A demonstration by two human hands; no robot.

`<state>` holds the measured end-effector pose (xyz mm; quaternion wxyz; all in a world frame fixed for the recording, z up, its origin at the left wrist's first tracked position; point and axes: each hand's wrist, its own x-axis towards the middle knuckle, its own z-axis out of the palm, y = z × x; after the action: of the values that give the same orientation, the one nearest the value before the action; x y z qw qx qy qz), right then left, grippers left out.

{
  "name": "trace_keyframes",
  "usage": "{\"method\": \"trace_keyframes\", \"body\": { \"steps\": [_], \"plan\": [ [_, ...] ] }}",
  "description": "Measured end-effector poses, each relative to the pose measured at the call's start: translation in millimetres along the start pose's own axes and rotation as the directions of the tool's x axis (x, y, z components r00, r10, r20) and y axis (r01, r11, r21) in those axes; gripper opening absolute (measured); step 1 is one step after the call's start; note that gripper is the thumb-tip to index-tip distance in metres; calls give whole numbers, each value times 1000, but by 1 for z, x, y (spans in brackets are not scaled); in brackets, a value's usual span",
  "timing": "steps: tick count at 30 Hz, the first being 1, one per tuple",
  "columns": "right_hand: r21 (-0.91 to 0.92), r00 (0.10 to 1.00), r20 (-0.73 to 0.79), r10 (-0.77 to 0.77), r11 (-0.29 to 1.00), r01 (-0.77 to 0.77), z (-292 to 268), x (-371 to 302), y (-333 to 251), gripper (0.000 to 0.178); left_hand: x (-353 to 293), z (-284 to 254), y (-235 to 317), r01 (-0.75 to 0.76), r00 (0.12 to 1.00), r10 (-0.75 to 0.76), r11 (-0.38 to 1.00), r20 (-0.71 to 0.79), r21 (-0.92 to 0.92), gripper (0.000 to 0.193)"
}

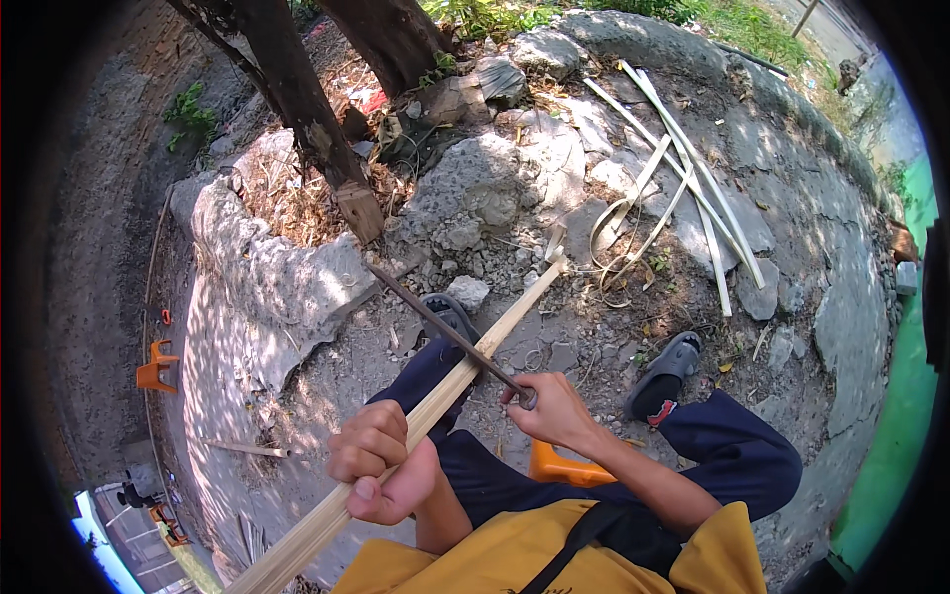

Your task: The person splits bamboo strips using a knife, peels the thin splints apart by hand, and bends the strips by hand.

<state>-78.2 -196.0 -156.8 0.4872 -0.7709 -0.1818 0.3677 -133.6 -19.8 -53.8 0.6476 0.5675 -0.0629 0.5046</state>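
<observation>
My left hand [384, 461] is wrapped round a long pale split length of bamboo [442, 396], which slants from the lower left up to the broken ground. In my right hand [556, 408] is the near end of a long, dark, narrow machete [435, 319]. Its blade lies across the bamboo, beyond my left fist, and points to the upper left. The bamboo's far end rests near a small pale offcut [555, 242] by the rubble. Whether the blade bites into the bamboo, I cannot tell.
Several pale bamboo strips [693, 163] lie crossed at the upper right, beside thin curled shavings [618, 259]. Broken concrete [470, 193] and tree trunks [297, 89] stand ahead. An orange stool [564, 465] is beneath me; my sandalled feet [665, 372] flank the bamboo.
</observation>
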Motion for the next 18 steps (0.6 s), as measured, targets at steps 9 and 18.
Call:
{"method": "trace_keyframes", "body": {
  "steps": [9,18],
  "plan": [
    [48,1000,18,20,999,-21,-21,-15,-13,62,19,15,-7,72,995,-77,994,-66,-82,31],
    [198,988,-139,-69,976,96,-5,-19,28,33,42,50,-10,160,986,-158,986,48,-41,33]
  ]
}}
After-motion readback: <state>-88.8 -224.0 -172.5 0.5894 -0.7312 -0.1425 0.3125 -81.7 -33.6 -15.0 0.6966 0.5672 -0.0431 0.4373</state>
